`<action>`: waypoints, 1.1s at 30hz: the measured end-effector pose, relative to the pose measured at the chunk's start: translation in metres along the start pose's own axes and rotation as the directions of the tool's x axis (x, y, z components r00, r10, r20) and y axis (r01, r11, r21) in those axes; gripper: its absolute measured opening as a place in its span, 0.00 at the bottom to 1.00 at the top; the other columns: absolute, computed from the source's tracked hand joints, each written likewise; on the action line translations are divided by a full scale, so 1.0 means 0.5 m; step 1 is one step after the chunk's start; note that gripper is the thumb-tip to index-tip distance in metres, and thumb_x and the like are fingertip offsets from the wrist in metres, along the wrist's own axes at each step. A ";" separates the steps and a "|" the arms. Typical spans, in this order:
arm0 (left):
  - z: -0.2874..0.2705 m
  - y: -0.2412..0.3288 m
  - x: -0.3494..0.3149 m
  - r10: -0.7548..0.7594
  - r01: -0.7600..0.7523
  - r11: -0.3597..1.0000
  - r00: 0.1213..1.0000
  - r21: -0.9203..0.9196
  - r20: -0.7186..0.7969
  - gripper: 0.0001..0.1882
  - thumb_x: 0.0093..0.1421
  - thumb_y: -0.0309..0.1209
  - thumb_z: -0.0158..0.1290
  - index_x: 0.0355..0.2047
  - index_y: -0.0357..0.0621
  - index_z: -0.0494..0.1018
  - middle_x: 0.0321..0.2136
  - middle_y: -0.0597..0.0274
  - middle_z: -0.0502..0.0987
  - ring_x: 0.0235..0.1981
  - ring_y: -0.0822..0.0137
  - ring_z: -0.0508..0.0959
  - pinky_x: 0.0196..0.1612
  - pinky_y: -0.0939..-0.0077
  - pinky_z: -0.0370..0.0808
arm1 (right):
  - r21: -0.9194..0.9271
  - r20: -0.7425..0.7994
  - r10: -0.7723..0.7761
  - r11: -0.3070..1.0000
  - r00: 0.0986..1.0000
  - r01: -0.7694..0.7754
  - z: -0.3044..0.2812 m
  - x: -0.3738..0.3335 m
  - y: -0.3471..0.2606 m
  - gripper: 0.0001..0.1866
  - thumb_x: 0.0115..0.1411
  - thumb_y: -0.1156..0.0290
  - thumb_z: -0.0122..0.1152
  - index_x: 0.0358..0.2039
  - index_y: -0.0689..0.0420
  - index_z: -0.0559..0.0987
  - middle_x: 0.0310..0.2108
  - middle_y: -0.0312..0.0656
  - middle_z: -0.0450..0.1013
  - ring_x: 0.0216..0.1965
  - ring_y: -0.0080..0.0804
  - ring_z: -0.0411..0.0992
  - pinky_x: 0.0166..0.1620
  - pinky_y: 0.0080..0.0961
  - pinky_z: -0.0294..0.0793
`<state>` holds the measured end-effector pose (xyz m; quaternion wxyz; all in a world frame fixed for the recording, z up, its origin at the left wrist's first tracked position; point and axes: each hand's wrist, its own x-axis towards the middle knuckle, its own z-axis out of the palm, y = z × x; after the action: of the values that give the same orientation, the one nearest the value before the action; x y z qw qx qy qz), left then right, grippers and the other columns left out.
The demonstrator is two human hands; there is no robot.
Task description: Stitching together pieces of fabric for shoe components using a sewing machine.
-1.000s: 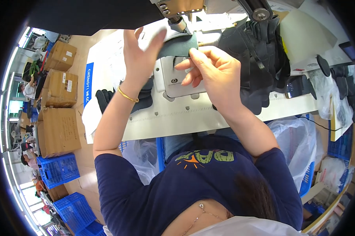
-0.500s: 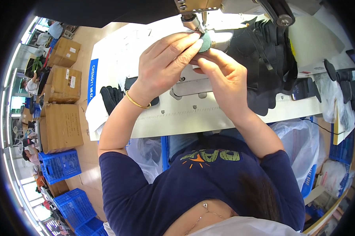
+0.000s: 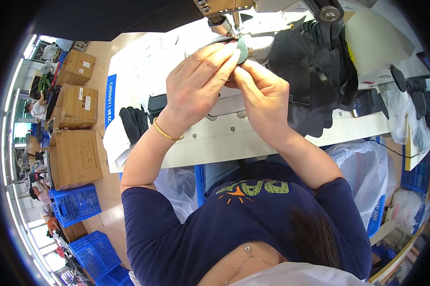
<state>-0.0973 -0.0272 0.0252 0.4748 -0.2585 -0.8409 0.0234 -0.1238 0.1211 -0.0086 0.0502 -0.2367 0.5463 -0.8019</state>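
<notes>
At the machine head (image 3: 227,6), left hand (image 3: 196,88) and right hand (image 3: 266,97) grip one green piece (image 3: 242,51), apparently mid-work; black pieces (image 3: 315,66) lie piled rightward, stage unclear.

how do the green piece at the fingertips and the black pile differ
The green piece shows as one small patch; the black pile is far larger, with many overlapping layers. The left hand and right hand touch the green piece, while the black pile lies unheld.
</notes>
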 end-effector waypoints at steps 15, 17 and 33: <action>0.010 -0.014 -0.002 -0.018 0.015 0.997 0.999 -0.070 -0.045 0.18 0.45 0.24 0.58 0.39 0.38 0.81 0.40 0.59 0.82 0.41 0.62 0.83 0.41 0.74 0.82 | 0.129 0.010 0.031 0.991 0.999 -0.032 0.025 -0.002 -0.008 0.08 0.68 0.77 0.53 0.42 0.67 0.79 0.28 0.32 0.73 0.31 0.12 0.68 0.39 0.16 0.74; 0.012 -0.017 -0.001 -0.021 0.015 0.996 0.998 -0.083 -0.064 0.18 0.44 0.23 0.58 0.39 0.38 0.81 0.39 0.59 0.82 0.40 0.62 0.83 0.40 0.74 0.82 | 0.142 0.006 0.037 0.989 0.999 -0.038 0.025 -0.003 -0.011 0.08 0.68 0.78 0.52 0.43 0.66 0.78 0.28 0.31 0.72 0.31 0.11 0.67 0.37 0.15 0.73; 0.015 -0.012 0.013 -0.079 0.079 0.997 0.997 -0.019 -0.015 0.22 0.41 0.23 0.59 0.41 0.36 0.80 0.35 0.60 0.80 0.36 0.63 0.81 0.32 0.76 0.79 | -0.025 0.082 0.049 0.999 0.995 -0.047 0.024 0.002 -0.015 0.19 0.69 0.78 0.49 0.58 0.70 0.71 0.48 0.46 0.76 0.47 0.24 0.75 0.51 0.22 0.77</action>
<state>-0.1084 -0.0278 0.0278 0.4796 -0.2297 -0.8469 -0.0053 -0.1180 0.1136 0.0017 0.0892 -0.2567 0.5586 -0.7837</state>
